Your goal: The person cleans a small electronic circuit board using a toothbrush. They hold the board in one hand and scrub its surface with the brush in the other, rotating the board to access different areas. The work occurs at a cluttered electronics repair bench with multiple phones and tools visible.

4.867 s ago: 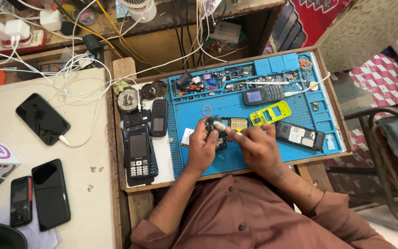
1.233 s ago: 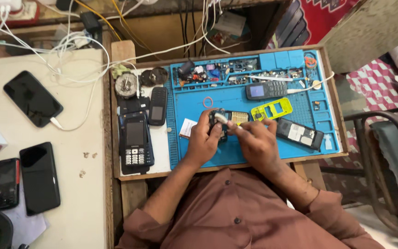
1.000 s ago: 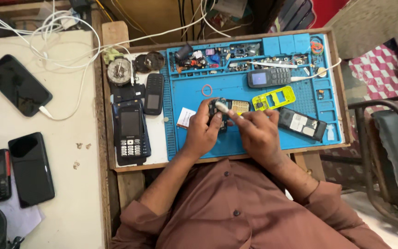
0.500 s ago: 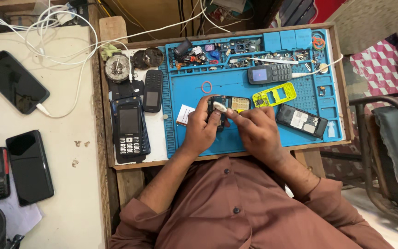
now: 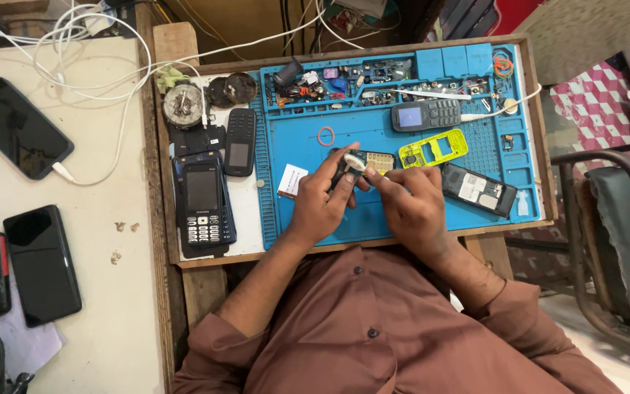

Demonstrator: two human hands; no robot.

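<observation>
Little changed over the last few seconds: both hands stayed on the opened phone (image 5: pixel 355 162) at mid blue mat (image 5: pixel 373 219). Left hand (image 5: pixel 320 204) closed around its left end, thumb on top. Right hand (image 5: pixel 411 204) pinched at its right edge; tool, if any, not discernible. Yellow cover (image 5: pixel 432 148) unmoved alongside. Camera shifted only.

Dark phone screens (image 5: pixel 203 191) left; lit grey-phone screen (image 5: pixel 409 116), white-labelled phone (image 5: pixel 478 190) right.
</observation>
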